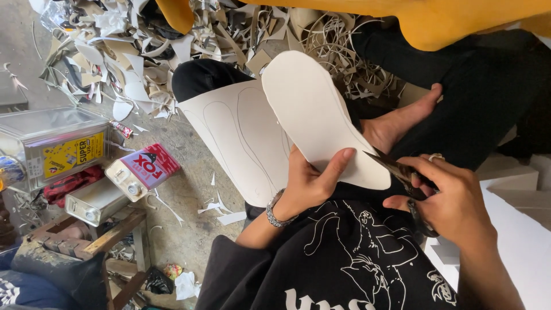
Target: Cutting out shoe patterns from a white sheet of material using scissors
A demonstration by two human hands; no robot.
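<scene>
A black printed shirt [344, 258] fills the bottom edge, its design cut off. Above it, the right hand [447, 201] is closed around dark scissors [402, 175]; their handles are mostly hidden in the fist, and the blades meet the edge of a white sole-shaped cutout [315, 109]. The left hand [310, 181], a metal bracelet at its wrist, pinches that cutout, thumb on top. Behind lies a white sheet [241, 138] with traced outlines, partly covered. Offcuts [126, 51] heap beyond.
</scene>
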